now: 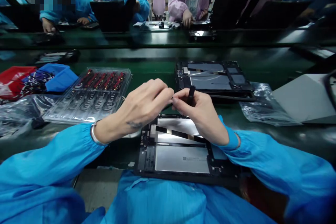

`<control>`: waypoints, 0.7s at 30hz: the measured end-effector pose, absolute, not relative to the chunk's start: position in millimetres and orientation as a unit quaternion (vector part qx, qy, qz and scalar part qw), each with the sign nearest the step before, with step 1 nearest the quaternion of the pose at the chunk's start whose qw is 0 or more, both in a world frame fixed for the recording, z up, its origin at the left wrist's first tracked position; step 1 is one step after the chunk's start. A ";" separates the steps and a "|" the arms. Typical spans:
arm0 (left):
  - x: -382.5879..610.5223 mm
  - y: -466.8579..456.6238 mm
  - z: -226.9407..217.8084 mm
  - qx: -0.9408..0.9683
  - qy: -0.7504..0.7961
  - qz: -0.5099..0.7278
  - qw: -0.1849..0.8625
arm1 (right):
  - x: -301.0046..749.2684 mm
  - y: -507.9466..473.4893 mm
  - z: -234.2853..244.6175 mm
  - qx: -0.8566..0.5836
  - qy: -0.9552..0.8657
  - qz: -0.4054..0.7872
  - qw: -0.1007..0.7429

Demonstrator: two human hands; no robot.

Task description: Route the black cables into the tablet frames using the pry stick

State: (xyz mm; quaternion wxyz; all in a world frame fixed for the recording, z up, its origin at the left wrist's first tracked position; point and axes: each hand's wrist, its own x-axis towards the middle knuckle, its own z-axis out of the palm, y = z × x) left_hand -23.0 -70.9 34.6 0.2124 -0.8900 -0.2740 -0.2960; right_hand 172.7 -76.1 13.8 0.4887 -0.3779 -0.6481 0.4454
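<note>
My left hand (144, 106) and my right hand (203, 112) meet fingertip to fingertip above the near edge of the work. Both are closed in a pinch; a tiny dark piece seems to lie between the tips, too small to name. From between the fingers of my right hand sticks the end of a slim black tool (191, 92), its other end hidden. Below the hands lies an opened tablet (181, 159), flat, with silver battery panels, a black ribbon strip and a dark frame. My right wrist partly covers its upper right.
Another opened tablet (210, 77) lies on a dark stack behind my hands. To the left are a clear tray (91, 94) of small parts, a blue bin (61, 77) and a red bin (13, 80). Plastic bags and a white box (307, 98) stand right. Co-workers sit across the line.
</note>
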 end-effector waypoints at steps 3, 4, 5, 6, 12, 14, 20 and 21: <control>-17.8 -76.6 37.8 -0.875 -0.258 -0.274 0.305 | 173.3 -77.9 14.7 -0.378 -0.665 0.415 0.492; -16.8 -78.1 38.6 -0.871 -0.263 -0.270 0.315 | 173.6 -78.8 14.5 -0.382 -0.673 0.401 0.490; -16.3 -79.4 39.3 -0.869 -0.268 -0.265 0.321 | 174.0 -79.7 14.1 -0.385 -0.680 0.387 0.489; -16.1 -80.8 39.8 -0.867 -0.273 -0.262 0.324 | 174.3 -80.6 13.5 -0.387 -0.686 0.376 0.489; -14.5 -85.3 39.4 -0.860 -0.272 -0.247 0.354 | 174.9 -82.6 10.1 -0.376 -0.697 0.347 0.502; -11.1 -83.7 39.2 -0.856 -0.276 -0.241 0.364 | 174.1 -83.0 10.5 -0.370 -0.702 0.341 0.503; -26.2 -108.5 49.1 -0.848 -0.310 -0.290 0.318 | 177.1 -102.9 15.0 -0.399 -0.726 0.283 0.484; -36.8 -120.2 49.0 -0.845 -0.343 -0.298 0.283 | 180.6 -104.1 13.6 -0.399 -0.731 0.278 0.479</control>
